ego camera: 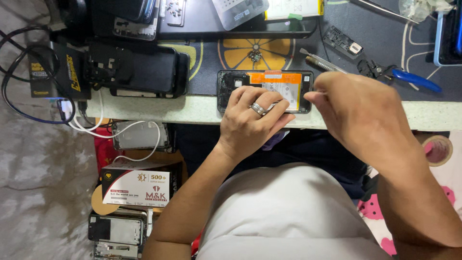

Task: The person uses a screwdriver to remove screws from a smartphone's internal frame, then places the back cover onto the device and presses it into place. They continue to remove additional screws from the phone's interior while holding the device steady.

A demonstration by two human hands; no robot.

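An opened phone (pixel 231 82) lies back-up at the near edge of the worktop, its white battery with an orange strip (pixel 276 84) exposed. My left hand (pixel 250 118), a ring on one finger, rests over the phone's near edge and presses it down. My right hand (pixel 356 108) hovers at the phone's right end with fingertips pinched together near the battery; whatever it pinches is too small to make out.
A metal-tipped tool (pixel 320 62) and blue-handled cutters (pixel 409 78) lie right of the phone on a dark mat (pixel 207 58) with a citrus print. A stack of dark phones (pixel 144 70) sits left. Cables (pixel 29 103), a white box (pixel 137 185) and phone frames (pixel 118 231) lie below left.
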